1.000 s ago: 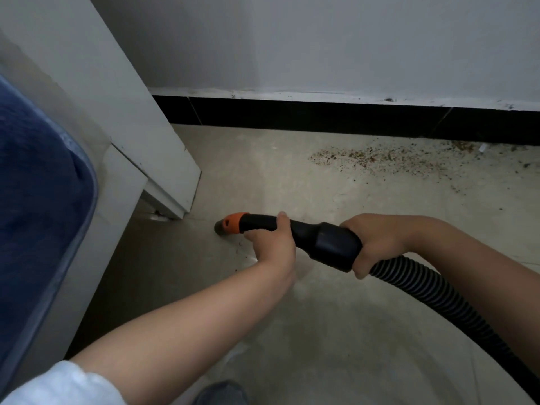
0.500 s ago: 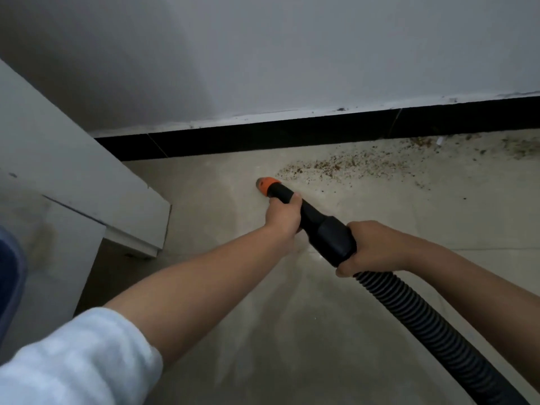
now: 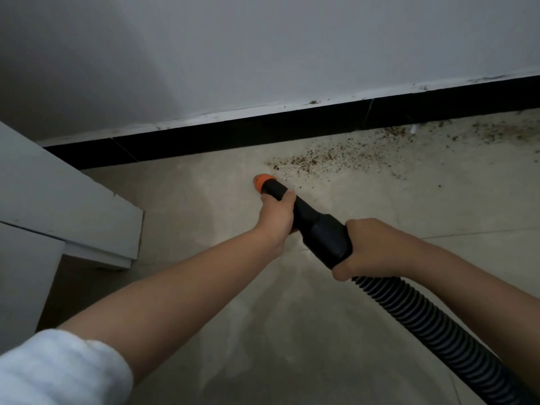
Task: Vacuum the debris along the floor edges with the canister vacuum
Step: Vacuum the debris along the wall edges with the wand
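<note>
Hands both wrapped round the nozzle [image 3: 306, 220]: left hand [image 3: 276, 217] grips the slim black tube behind the orange tip [image 3: 261, 182]; right hand [image 3: 371, 248] grips the thick collar where the ribbed hose [image 3: 432, 325] begins. Hose runs off frame at lower right; canister unseen. Tip at frame centre, just beside brown granular debris [image 3: 327, 160] strewn along the black baseboard [image 3: 233, 133], upper right. Floor [image 3: 204, 185] smooth, pale. White cabinet [image 3: 58, 200] at left, cut off.

Blk ribbed hose [image 3: 432, 325], orange nozzle tip [image 3: 261, 181], brown debris [image 3: 324, 159].
</note>
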`<state>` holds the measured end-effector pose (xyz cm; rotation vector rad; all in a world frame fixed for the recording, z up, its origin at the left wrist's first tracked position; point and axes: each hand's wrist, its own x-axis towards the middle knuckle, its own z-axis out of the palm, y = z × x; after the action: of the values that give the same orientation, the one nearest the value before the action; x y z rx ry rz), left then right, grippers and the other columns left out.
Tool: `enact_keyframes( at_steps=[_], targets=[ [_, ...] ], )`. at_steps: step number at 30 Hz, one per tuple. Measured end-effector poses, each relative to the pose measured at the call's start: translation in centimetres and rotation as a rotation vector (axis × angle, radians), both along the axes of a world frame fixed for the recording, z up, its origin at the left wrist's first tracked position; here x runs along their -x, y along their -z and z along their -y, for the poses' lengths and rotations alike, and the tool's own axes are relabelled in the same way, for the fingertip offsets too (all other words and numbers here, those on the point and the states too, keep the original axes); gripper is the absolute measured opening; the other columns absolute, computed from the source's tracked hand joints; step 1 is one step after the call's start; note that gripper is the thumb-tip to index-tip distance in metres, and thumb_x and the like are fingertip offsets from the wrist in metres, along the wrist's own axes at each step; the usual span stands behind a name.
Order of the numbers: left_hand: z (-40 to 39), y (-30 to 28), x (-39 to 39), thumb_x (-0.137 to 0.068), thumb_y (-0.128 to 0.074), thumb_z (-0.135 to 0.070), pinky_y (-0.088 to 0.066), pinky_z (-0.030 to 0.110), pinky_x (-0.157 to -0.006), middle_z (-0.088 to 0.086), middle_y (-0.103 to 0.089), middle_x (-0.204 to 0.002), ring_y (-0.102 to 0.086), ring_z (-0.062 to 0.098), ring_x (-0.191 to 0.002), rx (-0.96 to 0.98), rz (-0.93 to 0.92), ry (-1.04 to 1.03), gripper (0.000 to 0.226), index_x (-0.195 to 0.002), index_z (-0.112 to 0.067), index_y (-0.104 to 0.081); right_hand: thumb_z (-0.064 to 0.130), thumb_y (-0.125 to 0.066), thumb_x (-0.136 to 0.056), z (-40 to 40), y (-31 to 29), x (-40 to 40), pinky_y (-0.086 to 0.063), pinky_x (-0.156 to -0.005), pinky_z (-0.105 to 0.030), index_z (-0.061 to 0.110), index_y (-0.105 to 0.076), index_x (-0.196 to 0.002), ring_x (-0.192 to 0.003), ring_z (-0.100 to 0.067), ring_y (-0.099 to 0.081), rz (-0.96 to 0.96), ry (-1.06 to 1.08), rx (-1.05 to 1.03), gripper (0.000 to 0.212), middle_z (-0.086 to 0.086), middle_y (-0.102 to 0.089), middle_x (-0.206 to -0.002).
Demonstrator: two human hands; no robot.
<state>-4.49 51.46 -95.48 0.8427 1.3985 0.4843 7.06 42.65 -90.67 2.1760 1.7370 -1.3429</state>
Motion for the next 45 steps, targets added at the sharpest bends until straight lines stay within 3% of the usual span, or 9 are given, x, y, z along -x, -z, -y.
enact_keyframes(
  at_steps=[7, 11, 17, 25, 35, 45],
  targets=[
    [1.2, -0.3, -1.4, -0.1, -0.037, -0.028, -0.046, 0.039, -0.097, 0.012, -0.037, -0.143, -0.048, 0.029, -0.121, 0.016, 0.015, 0.013, 0.061, -0.15, -0.015, -0.005, 0.029, -0.075, -0.07, 1.1, -1.1, -0.6, -0.041, -0.051, -0.018, 0.021, -0.04, -0.073, -0.064, -0.004, -0.049, 0.053, 0.035, 0.063, 0.036, 0.005, -0.049, -0.078],
    [-0.3, -0.3, -1.7, -0.1, -0.036, -0.031, -0.039, 0.043, -0.106, 0.012, -0.04, -0.142, -0.045, 0.029, -0.125, -0.03, -0.019, -0.002, 0.056, -0.148, -0.014, -0.014, 0.029, -0.075, -0.069, -0.3, -0.9, 0.2, -0.041, -0.051, -0.022, 0.02, -0.041, -0.07, -0.061, -0.006, -0.049, 0.072, 0.086, -0.008, 0.035, 0.004, -0.049, -0.073],
    [-3.1, 0.3, -0.6, -0.099, -0.037, -0.032, -0.039, 0.044, -0.105, 0.012, -0.041, -0.141, -0.045, 0.03, -0.125, -0.066, -0.043, 0.022, 0.054, -0.147, -0.014, -0.02, 0.026, -0.074, -0.067, -2.1, 1.0, 2.5, -0.039, -0.051, -0.025, 0.019, -0.043, -0.072, -0.062, -0.011, -0.052, -0.028, 0.226, -0.067, 0.033, 0.002, -0.051, -0.074],
    [-4.1, -0.6, -0.6, -0.098, -0.041, -0.031, -0.046, 0.041, -0.097, 0.012, -0.043, -0.139, -0.048, 0.029, -0.121, -0.06, -0.032, 0.021, 0.054, -0.146, -0.014, -0.022, 0.022, -0.074, -0.068, -3.6, 1.4, 1.6, -0.037, -0.047, -0.022, 0.016, -0.045, -0.069, -0.058, -0.012, -0.05, -0.065, 0.202, -0.051, 0.029, 0.0, -0.049, -0.069],
    [0.7, -0.4, -0.5, -0.099, -0.038, -0.03, -0.041, 0.044, -0.104, 0.013, -0.043, -0.137, -0.049, 0.029, -0.121, -0.001, -0.053, -0.04, 0.057, -0.148, -0.011, -0.014, 0.029, -0.075, -0.068, -0.1, -1.0, -0.3, -0.041, -0.051, -0.02, 0.018, -0.044, -0.071, -0.064, -0.009, -0.053, 0.012, -0.018, 0.065, 0.033, 0.003, -0.052, -0.074],
    [-2.3, -0.3, 1.1, -0.1, -0.038, -0.027, -0.043, 0.044, -0.102, 0.014, -0.047, -0.134, -0.051, 0.03, -0.117, -0.11, -0.151, 0.07, 0.049, -0.144, -0.011, -0.025, 0.025, -0.074, -0.07, -2.2, 1.9, 2.2, -0.036, -0.047, -0.021, 0.022, -0.038, -0.068, -0.059, -0.007, -0.048, -0.055, 0.075, -0.052, 0.036, 0.005, -0.047, -0.071]
  ],
)
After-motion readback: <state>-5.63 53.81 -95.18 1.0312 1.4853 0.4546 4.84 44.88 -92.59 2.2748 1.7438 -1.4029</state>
